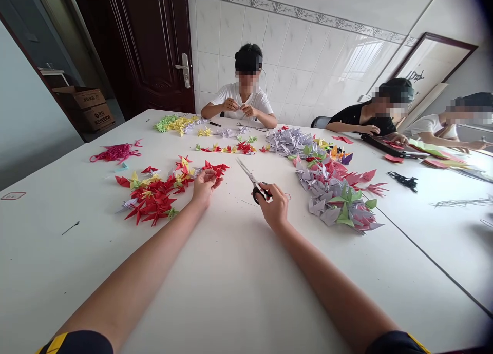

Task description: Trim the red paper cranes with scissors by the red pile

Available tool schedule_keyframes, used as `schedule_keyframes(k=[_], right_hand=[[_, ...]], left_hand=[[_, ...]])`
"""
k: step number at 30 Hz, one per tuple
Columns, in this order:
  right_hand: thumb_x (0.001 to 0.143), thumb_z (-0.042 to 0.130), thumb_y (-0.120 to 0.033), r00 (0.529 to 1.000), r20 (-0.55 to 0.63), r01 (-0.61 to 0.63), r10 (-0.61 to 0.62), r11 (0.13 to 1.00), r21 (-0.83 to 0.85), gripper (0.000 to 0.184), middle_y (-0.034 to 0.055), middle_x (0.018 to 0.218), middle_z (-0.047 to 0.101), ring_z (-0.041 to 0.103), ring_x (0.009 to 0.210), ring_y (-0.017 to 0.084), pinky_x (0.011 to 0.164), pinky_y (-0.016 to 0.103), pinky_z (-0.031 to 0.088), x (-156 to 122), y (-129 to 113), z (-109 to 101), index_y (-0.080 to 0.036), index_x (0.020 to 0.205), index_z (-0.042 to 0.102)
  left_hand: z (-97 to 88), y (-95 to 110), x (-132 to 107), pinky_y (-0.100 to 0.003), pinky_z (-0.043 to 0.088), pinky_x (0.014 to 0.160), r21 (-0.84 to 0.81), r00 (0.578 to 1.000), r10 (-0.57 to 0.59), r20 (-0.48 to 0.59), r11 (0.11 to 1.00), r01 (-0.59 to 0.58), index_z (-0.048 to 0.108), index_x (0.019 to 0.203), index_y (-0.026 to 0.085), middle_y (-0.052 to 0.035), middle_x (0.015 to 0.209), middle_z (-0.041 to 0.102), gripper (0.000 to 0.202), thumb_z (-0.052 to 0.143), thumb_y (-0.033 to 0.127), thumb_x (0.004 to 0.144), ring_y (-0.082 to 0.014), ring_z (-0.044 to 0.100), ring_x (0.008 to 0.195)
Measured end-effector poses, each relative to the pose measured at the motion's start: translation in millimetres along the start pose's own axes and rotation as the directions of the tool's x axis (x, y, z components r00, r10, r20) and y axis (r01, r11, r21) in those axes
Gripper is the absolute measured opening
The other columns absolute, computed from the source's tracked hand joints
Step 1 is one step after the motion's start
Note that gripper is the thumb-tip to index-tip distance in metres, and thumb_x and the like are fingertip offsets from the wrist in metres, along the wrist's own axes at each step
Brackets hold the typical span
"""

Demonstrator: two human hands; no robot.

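Observation:
In my right hand (276,205) is a pair of scissors (250,177) with black handles; my fingers are through or around the handles, and the blades point away to the upper left. My left hand (207,187) has its fingers curled on a red folded paper crane (216,169), at the right end of a pile of cranes. That pile (154,202) is mostly red, with some yellow, green and pale ones. A thin dark thread (248,202) lies on the table near the scissors.
A larger heap of pale, pink and green cranes (327,195) lies to the right. Pink string (115,152) lies at the left, black cord (402,181) at the right. Across the white table (231,292) sits a person (246,100); two others sit at the right.

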State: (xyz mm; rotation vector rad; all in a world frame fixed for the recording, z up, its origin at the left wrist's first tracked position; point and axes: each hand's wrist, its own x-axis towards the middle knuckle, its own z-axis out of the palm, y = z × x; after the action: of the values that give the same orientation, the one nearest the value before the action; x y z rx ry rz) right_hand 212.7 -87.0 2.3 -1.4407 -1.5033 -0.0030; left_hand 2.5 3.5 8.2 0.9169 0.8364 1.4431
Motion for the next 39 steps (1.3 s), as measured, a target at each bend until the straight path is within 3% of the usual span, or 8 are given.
schedule_keyframes(k=[3, 6, 13, 19, 26, 32, 39], right_hand=[[0.075, 0.067, -0.045, 0.983, 0.017, -0.185, 0.185, 0.982, 0.037, 0.028, 0.0026, 0.08, 0.065, 0.053, 0.066, 0.016, 0.064, 0.029, 0.039, 6.9, -3.2, -1.9, -0.021, 0.088, 0.06], [0.074, 0.067, -0.047, 0.968, 0.083, -0.245, 0.238, 0.966, 0.084, 0.03, 0.0018, 0.079, 0.065, 0.049, 0.063, 0.014, 0.063, 0.028, 0.037, 10.1, -1.7, -3.5, -0.021, 0.083, 0.056], [0.074, 0.063, -0.038, 0.978, 0.098, -0.194, 0.182, 0.972, 0.13, 0.023, 0.0022, 0.083, 0.065, 0.046, 0.064, 0.014, 0.065, 0.027, 0.037, 5.6, 6.0, 0.4, -0.02, 0.088, 0.059], [0.073, 0.065, -0.038, 0.967, 0.104, -0.249, 0.232, 0.949, 0.195, 0.023, 0.0037, 0.083, 0.069, 0.049, 0.063, 0.014, 0.066, 0.029, 0.04, 4.2, 5.9, -0.1, -0.02, 0.087, 0.06], [0.069, 0.071, -0.042, 0.912, 0.36, -0.317, 0.195, 0.894, 0.318, 0.028, 0.0042, 0.076, 0.071, 0.062, 0.069, 0.019, 0.061, 0.03, 0.044, 3.9, 5.9, 1.3, -0.021, 0.085, 0.065], [0.069, 0.068, -0.031, 0.89, 0.421, -0.334, 0.174, 0.879, 0.341, 0.016, 0.0044, 0.077, 0.074, 0.06, 0.067, 0.017, 0.063, 0.03, 0.044, 4.9, 4.6, 0.3, -0.02, 0.081, 0.068], [0.067, 0.069, -0.029, 0.866, 0.474, -0.339, 0.158, 0.883, 0.324, 0.016, 0.0049, 0.077, 0.075, 0.057, 0.064, 0.016, 0.059, 0.028, 0.042, 5.7, 5.9, 0.7, -0.02, 0.08, 0.069]], left_hand=[[0.7, 0.6, -1.0, -0.034, 0.052, 0.082, -0.008, 1.0, -0.002, -0.013, 1.0, 0.002, 0.058, 0.082, 0.019, 0.0008, 0.081, 0.061, 0.021, 0.068, 0.012, 0.066, -0.0142, 0.068, 0.077], [0.6, 0.6, -1.0, -0.033, 0.053, 0.081, -0.025, 1.0, -0.005, -0.012, 1.0, 0.005, 0.058, 0.082, 0.019, 0.0012, 0.08, 0.061, 0.022, 0.068, 0.011, 0.065, -0.0144, 0.068, 0.077], [0.3, 0.7, -1.0, -0.037, 0.054, 0.087, -0.024, 1.0, 0.009, 0.019, 1.0, -0.008, 0.057, 0.085, 0.018, 0.0005, 0.083, 0.06, 0.021, 0.068, 0.011, 0.068, -0.015, 0.069, 0.081], [2.1, 0.2, -4.4, -0.036, 0.055, 0.09, 0.012, 0.998, 0.053, 0.03, 0.998, -0.054, 0.059, 0.082, 0.018, 0.0015, 0.086, 0.059, 0.017, 0.068, 0.011, 0.068, -0.0146, 0.07, 0.084], [5.5, 0.7, -7.0, -0.036, 0.056, 0.09, 0.142, 0.995, 0.063, 0.072, 0.987, -0.073, 0.067, 0.083, 0.015, -0.0044, 0.099, 0.065, 0.011, 0.063, 0.012, 0.074, -0.0152, 0.071, 0.084], [6.6, 3.9, -9.3, -0.039, 0.056, 0.093, 0.169, 0.997, 0.054, 0.051, 0.984, -0.062, 0.07, 0.089, 0.014, -0.0076, 0.103, 0.069, 0.015, 0.06, 0.01, 0.078, -0.0143, 0.071, 0.082], [7.3, 5.3, -9.6, -0.039, 0.057, 0.091, 0.199, 0.999, 0.023, 0.034, 0.979, -0.029, 0.072, 0.093, 0.013, -0.0097, 0.115, 0.069, 0.022, 0.057, 0.007, 0.077, -0.014, 0.071, 0.08]])
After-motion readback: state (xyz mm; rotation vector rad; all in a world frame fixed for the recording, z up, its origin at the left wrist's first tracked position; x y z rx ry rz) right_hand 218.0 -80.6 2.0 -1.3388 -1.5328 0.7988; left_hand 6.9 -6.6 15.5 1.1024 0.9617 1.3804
